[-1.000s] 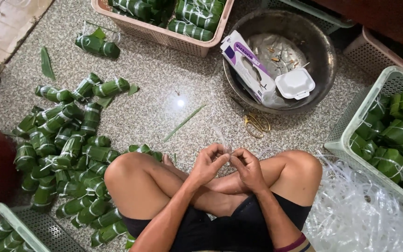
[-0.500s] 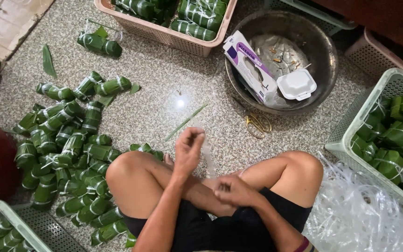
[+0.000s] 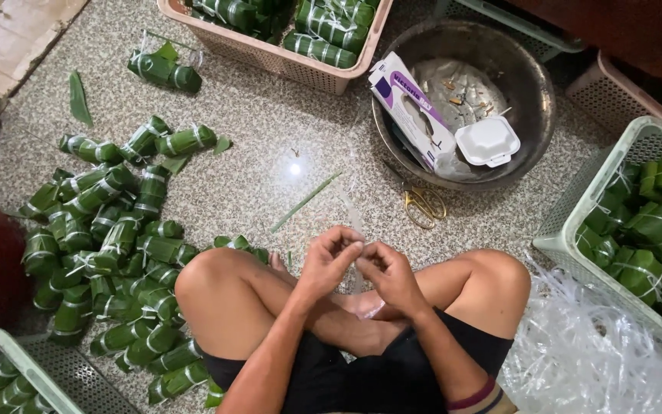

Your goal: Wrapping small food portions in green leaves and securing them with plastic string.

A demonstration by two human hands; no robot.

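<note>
Left hand (image 3: 329,259) back from its raised reach, now meeting right hand (image 3: 388,270) above crossed legs, fingers pinched on a thin plastic string (image 3: 354,222).

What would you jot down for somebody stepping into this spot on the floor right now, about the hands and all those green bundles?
Left hand and right hand: together above the crossed legs, fingertips pinching a thin clear plastic strip; no bundle in either.
Done: a heap of tied green leaf-wrapped bundles lies on the speckled floor to the left; more fill the pink plastic basket ahead and the pale green basket on the right.
At hand: gold-handled scissors by the round metal basin, loose clear plastic strips at the right knee.
Left: cannot tell how many remain untied.
</note>
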